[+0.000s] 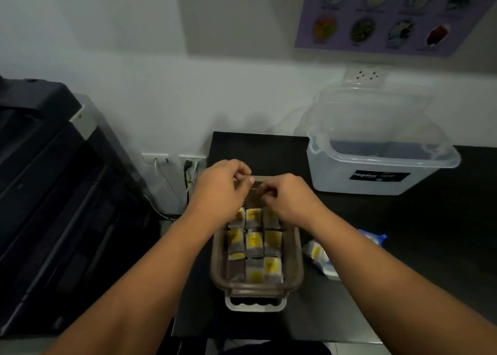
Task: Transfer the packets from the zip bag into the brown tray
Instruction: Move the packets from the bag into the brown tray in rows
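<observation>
Both hands are over the far end of the brown tray (297, 257), left hand (222, 188) and right hand (289, 197) close together, fingers curled in. Might be pinching something there, but it's too blurry, can't tell. The tray's packed with packets (254, 243) in three neat rows, greyish with yellow labels. The zip bag (326, 266) lies just right of the tray, clear with some blue, a few packets inside.

One brown tray (298, 260) holds nine packets (254, 244) (three rows showing).
</observation>
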A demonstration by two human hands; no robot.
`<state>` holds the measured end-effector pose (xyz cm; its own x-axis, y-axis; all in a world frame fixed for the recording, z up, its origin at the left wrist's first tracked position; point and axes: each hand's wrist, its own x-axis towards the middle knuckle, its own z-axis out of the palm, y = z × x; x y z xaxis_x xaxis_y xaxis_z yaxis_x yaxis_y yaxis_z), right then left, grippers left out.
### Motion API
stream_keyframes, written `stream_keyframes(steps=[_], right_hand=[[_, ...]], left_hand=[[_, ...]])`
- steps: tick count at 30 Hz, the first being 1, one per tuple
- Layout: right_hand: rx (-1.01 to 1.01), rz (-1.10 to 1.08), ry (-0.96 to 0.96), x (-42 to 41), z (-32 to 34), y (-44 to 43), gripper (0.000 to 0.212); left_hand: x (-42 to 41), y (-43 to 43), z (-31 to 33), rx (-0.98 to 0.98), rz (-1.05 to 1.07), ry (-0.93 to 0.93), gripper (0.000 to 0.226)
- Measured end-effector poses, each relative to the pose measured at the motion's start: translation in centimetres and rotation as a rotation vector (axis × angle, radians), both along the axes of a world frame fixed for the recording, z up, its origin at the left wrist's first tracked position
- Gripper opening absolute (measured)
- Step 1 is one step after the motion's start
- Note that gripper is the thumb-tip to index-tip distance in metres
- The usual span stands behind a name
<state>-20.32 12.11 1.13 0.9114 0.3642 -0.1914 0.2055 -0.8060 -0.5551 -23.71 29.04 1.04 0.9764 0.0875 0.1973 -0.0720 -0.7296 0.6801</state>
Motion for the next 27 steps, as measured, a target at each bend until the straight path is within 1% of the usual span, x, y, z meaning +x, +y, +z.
stream_keyframes(steps=[3, 7, 9, 11, 12, 15, 18, 21, 22, 24, 26, 27], right_hand=[[0.109, -0.065, -0.052, -0.2, 2.0, -4.1, 0.023], [0.122, -0.136, -0.08, -0.2, 2.6, -10.5, 0.018], [0.107, -0.162, -0.086, 0.1, 1.8, -13.6, 0.019], [0.06, -0.182, -0.067, 0.2, 0.3, -16.3, 0.018], [0.027, -0.188, -0.05, 0.3, -0.5, -17.5, 0.018], [-0.017, -0.183, 0.035, 0.2, -3.0, -20.1, 0.019], [-0.077, -0.127, 0.155, -0.5, -5.4, -21.2, 0.02], [-0.129, -0.03, 0.248, -0.8, -7.6, -21.1, 0.013], [-0.179, 0.004, 0.288, -0.9, -8.4, -21.0, 0.011], [-0.305, 0.041, 0.338, -0.8, -9.7, -20.6, 0.018], [-0.286, 0.016, 0.395, 0.0, -11.2, -20.0, 0.027], [-0.278, 0.013, 0.477, 0.2, -11.4, -19.7, 0.033]], left_hand=[[0.4, -4.1, 1.3, -0.004, -0.069, -0.032, 0.014], [0.7, -10.4, 1.7, -0.019, -0.178, -0.01, 0.017], [0.8, -13.7, 1.0, -0.023, -0.211, 0.042, 0.017], [0.8, -16.8, -0.2, -0.007, -0.231, 0.147, 0.017], [0.7, -18.2, -0.9, 0.031, -0.238, 0.203, 0.017], [0.9, -22.0, -3.2, 0.249, -0.234, 0.362, 0.018], [1.3, -24.1, -5.8, 0.472, -0.179, 0.557, 0.027], [1.0, -24.6, -8.3, 0.504, -0.096, 0.565, 0.032], [0.9, -24.6, -9.0, 0.512, -0.079, 0.573, 0.036], [0.6, -24.4, -9.9, 0.521, -0.053, 0.618, 0.043], [0.4, -24.2, -10.4, 0.483, -0.01, 0.649, 0.038], [0.3, -24.1, -10.5, 0.46, 0.012, 0.647, 0.034]])
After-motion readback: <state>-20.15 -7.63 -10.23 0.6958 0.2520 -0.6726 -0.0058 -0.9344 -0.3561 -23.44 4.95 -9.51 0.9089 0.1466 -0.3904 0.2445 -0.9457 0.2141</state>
